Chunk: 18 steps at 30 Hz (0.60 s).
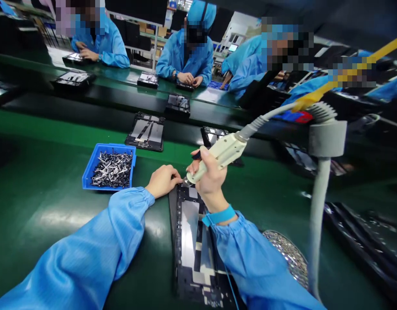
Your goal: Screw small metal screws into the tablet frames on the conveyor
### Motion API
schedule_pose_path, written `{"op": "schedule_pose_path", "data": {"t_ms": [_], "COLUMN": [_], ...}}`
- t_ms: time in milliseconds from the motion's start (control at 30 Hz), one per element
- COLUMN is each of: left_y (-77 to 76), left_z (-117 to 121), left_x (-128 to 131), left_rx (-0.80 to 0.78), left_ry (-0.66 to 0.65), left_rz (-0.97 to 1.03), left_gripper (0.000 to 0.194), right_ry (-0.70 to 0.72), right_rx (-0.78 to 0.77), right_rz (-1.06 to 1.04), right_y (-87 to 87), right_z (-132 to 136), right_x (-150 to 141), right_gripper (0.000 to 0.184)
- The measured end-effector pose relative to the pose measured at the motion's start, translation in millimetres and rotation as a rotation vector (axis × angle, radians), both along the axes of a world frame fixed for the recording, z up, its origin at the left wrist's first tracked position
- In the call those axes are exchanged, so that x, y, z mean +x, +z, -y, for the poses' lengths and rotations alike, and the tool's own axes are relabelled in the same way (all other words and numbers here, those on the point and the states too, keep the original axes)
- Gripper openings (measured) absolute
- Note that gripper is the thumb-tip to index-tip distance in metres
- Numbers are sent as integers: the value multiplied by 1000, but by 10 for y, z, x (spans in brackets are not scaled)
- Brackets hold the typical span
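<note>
My right hand [212, 174] is wrapped round a cream-coloured electric screwdriver [229, 150], held at a slant with its tip down at the upper end of an opened tablet [189, 228]. The tablet lies lengthwise in front of me, its silvery inner panels showing; my right forearm covers part of its right side. My left hand [164, 181] is closed, thumb and fingertips together at the tablet's upper left corner, right beside the screwdriver's tip. Whatever those fingers pinch is too small to make out.
A blue bin [86, 174] of small metal parts stands left of my hands. A round dish [290, 254] of tiny shiny pieces lies beyond my right sleeve. A grey post [319, 215] rises at right. More opened tablets [146, 131] lie ahead, and several people in blue work across the line.
</note>
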<state>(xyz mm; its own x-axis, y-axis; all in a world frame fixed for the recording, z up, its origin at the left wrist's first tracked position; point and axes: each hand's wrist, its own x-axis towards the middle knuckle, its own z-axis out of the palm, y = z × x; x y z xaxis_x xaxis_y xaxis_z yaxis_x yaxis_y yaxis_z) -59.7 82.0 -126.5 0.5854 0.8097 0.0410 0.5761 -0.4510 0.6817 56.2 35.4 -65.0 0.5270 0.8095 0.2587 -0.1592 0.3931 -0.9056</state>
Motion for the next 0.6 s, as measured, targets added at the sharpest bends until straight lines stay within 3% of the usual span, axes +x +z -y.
{"op": "schedule_pose_path", "data": {"t_ms": [267, 600], "left_y": [38, 0], "left_z": [9, -7], "left_x": [13, 22], "left_rx": [-34, -9], "left_ry": [2, 13], "left_rz": [-14, -17], "left_gripper": [11, 8], "right_ry": [-5, 40], "right_rx": [10, -45], "right_rz": [-53, 56], "right_y": [-86, -76], "right_z": [-60, -159], "right_x": [-17, -48], "right_gripper": [35, 34]}}
